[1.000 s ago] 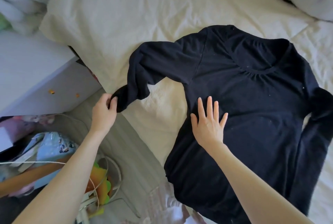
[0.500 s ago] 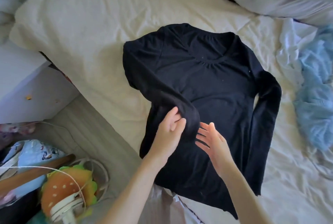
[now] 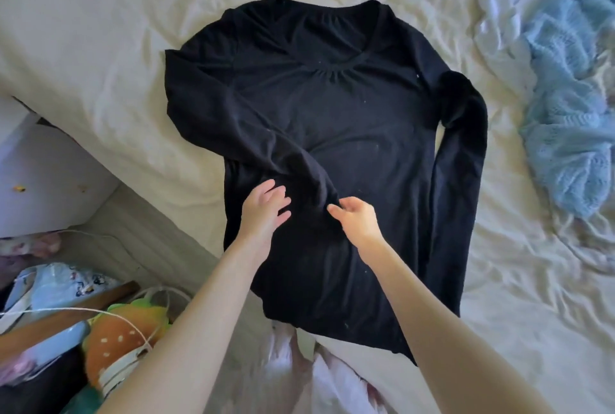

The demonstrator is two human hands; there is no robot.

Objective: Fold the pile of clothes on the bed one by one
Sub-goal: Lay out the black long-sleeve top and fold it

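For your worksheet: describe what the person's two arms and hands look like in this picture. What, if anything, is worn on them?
Both forearms are bare from the bottom edge of the picture to the wrists; no sleeves show. The left hand and right hand wear no gloves, and no rings, watch or bracelets are visible. The nails look short and unpainted, though the picture is too soft to be certain.

A long-sleeved top lies flat on the bed, neckline toward the far side and hem toward the person. One sleeve is folded across its front; the other runs down its right edge. Both hands are over the middle of the top, the left hand just left of the folded sleeve's cuff and the right hand at it. A knitted garment lies crumpled on the bed, to the right. A toy sits on the floor, left of the bed.
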